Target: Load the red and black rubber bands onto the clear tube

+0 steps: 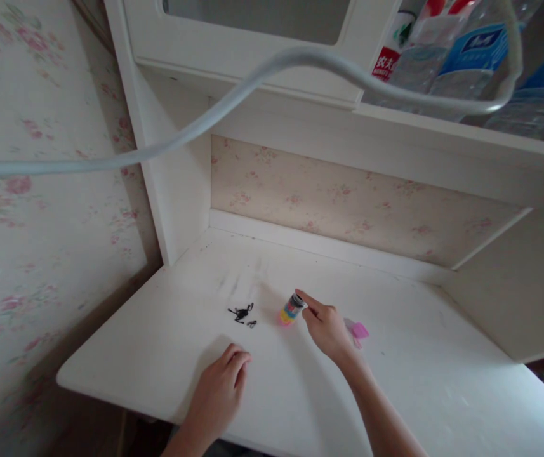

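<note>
A small clear cylinder-shaped tub with a dark top and yellow, blue and pink bands of colour stands tilted on the white desk. My right hand has its index finger across the tub's top and its thumb against the near side, gripping it by the upper end. Loosely curled, my left hand rests near the desk's front edge, with nothing visible in its fingers. Beyond it lies a little cluster of thin black loops, with a smaller dark loop beside it.
Just right of my right wrist lies a small pink object, its kind unclear. A white cable hangs across the upper view. Plastic bottles stand on the upper right shelf. A white side panel borders the desk's left.
</note>
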`<state>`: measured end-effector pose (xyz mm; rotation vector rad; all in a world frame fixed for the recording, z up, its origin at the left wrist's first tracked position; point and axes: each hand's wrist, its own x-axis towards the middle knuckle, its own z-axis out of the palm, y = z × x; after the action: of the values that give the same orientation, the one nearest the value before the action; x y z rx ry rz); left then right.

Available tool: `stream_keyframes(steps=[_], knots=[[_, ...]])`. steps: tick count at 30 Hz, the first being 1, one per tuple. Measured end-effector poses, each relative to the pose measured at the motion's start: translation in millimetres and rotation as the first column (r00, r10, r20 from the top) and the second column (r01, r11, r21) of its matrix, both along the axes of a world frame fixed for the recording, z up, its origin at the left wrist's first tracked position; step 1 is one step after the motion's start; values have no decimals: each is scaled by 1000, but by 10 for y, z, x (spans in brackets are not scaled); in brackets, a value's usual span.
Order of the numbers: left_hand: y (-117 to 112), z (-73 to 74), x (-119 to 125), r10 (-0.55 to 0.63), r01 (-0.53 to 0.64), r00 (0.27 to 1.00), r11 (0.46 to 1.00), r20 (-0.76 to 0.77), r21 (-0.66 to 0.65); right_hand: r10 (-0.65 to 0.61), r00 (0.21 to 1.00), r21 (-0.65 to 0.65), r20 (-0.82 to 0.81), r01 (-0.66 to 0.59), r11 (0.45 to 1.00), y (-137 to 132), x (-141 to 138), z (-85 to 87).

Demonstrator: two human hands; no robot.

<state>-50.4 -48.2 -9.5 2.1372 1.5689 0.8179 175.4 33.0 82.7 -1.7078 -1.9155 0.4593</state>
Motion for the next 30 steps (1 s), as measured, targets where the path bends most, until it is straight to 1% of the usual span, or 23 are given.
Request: stream_keyframes(steps=[4,6,8,11,14,20,25,27,30], knots=[[6,7,-3,-6,6,1000,1000,7,-1,-26,972,-59,-232,13,998,10,-26,-45],[11,2,-3,-7,7,1000,1000,11,1,-38,954,-88,-296,12,996,16,-35,-39],[16,-16,-2,-11,11,1000,1000,12,5,-45,946,-105,-320,11,994,19,-39,-21],[21,-53,-3,-11,11,1000,1000,2,16,-46,951,-92,-304,19,996,19,-37,4],[20,-68,-7,-13,13,1000,1000,-7,11,-56,963,-50,-265,45,998,17,-29,7],[15,-44,-7,-20,20,1000,1000,-4,-6,-77,975,-5,-208,78,997,14,-4,-17],[22,-35,0,-22,21,1000,1000,-6,-15,-131,978,45,-160,140,989,-4,16,-27],[21,-33,0,-22,22,1000,1000,-8,-19,-120,985,53,-124,127,990,-16,7,-12],[13,-30,0,-24,24,1000,999,-7,-24,-64,997,56,-41,67,996,-30,-23,15]])
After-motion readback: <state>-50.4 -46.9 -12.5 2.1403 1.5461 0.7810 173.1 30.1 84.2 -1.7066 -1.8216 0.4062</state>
